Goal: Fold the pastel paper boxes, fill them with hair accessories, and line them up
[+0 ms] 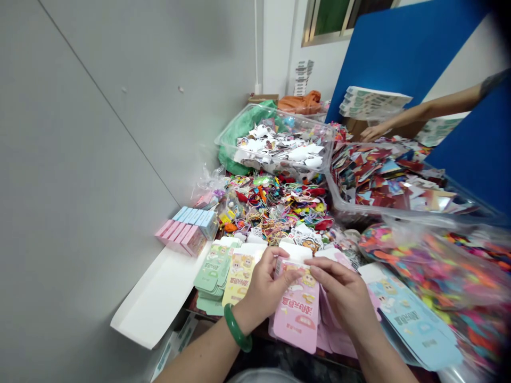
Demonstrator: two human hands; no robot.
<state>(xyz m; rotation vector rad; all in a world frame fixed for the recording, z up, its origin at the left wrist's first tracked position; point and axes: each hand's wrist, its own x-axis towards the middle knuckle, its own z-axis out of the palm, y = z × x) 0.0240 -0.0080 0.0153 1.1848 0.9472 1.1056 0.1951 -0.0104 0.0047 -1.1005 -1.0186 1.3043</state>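
A pink printed card box (297, 314) with cartoon figures is held up in front of me, its white top flap standing open. My left hand (275, 287), with a green bangle at the wrist, grips the box's left side, thumb across the front. At the upper right corner, my right hand (343, 290) pinches the box edge between thumb and fingers. More flat pink boxes (337, 335) lie behind and beneath it. To the left are stacks of green boxes (213, 271) and yellow boxes (238, 276); blue boxes (415, 314) lie to the right.
Filled pink and blue boxes (187, 229) stand on a white card tray (159, 298) by the grey wall. Colourful hair ties (279, 205) heap up ahead, before clear bins of cards (279, 143). A bag of bright pieces (431, 266) sits right. Another person's hand (375, 131) reaches over the right bin.
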